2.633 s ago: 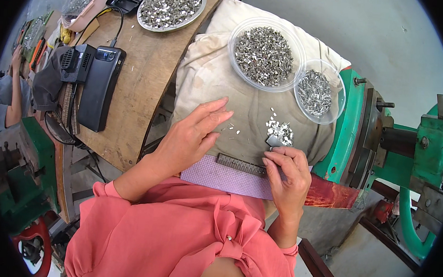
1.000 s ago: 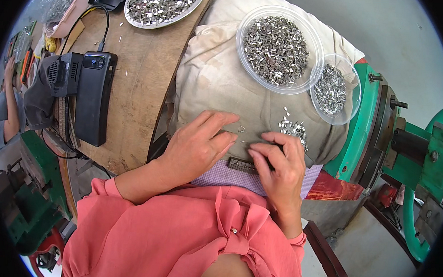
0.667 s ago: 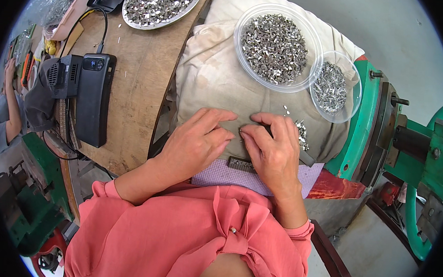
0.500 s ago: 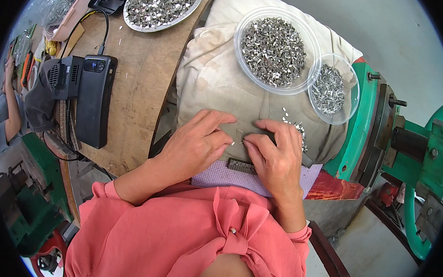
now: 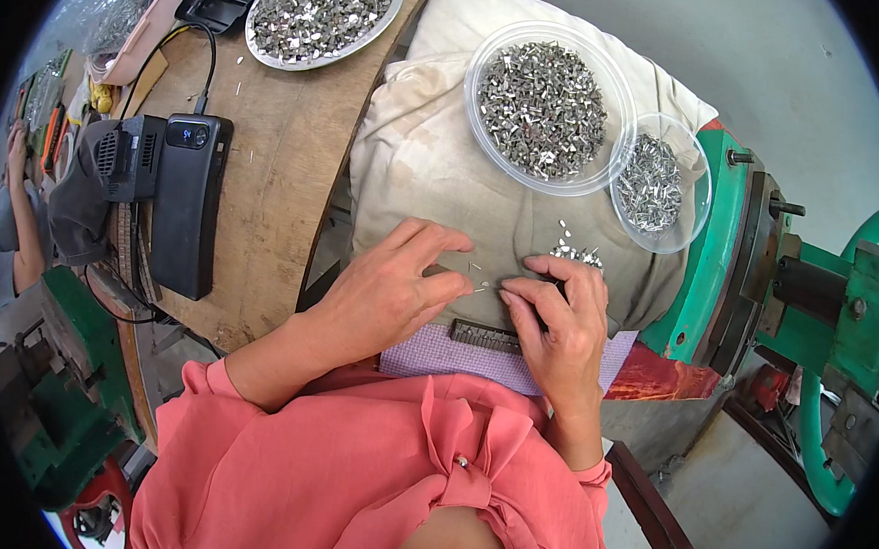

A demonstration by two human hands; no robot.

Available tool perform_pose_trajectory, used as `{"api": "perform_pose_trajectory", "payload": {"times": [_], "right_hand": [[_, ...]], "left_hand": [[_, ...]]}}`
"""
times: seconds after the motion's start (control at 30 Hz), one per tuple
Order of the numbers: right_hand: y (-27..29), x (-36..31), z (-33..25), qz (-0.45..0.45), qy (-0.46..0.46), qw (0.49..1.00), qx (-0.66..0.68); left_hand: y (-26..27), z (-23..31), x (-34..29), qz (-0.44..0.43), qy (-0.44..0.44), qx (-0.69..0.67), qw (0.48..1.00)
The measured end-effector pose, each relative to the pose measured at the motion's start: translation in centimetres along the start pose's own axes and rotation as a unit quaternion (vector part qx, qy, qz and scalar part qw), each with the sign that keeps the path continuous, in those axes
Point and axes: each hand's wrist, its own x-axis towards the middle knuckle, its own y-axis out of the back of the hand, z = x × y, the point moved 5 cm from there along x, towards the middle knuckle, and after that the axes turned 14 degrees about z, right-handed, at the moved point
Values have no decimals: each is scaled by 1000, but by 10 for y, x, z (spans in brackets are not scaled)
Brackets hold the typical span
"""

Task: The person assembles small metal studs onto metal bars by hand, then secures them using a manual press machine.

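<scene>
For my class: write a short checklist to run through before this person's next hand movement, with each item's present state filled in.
1. Thin pins visible between the left hand and right hand: ok.
2. Dark metal strip lying on the purple cloth: ok.
3. Pile of small metal pieces wholly visible: not ok; the right hand partly hides it.
4. Large tub and small tub open, with metal pieces inside: ok.
5. Something pinched in the right hand: cannot tell; its fingers block the view.
</scene>
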Motion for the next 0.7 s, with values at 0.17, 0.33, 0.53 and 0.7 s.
{"api": "perform_pose_trajectory", "payload": {"times": [0.17, 0.33, 0.53, 0.7], "right_hand": [[-11, 1, -7, -24, 32, 999, -9], [-14, 2, -10, -8, 49, 999, 2], [6, -4, -13, 0, 34, 999, 26], [11, -22, -22, -13, 32, 999, 38]], "left_hand": [[-4, 1, 1, -1, -19, 11, 1000], [-7, 3, 1, 15, -58, 41, 997], [-9, 4, 1, 22, -63, 56, 996], [-9, 5, 2, 27, -66, 51, 996]]}}
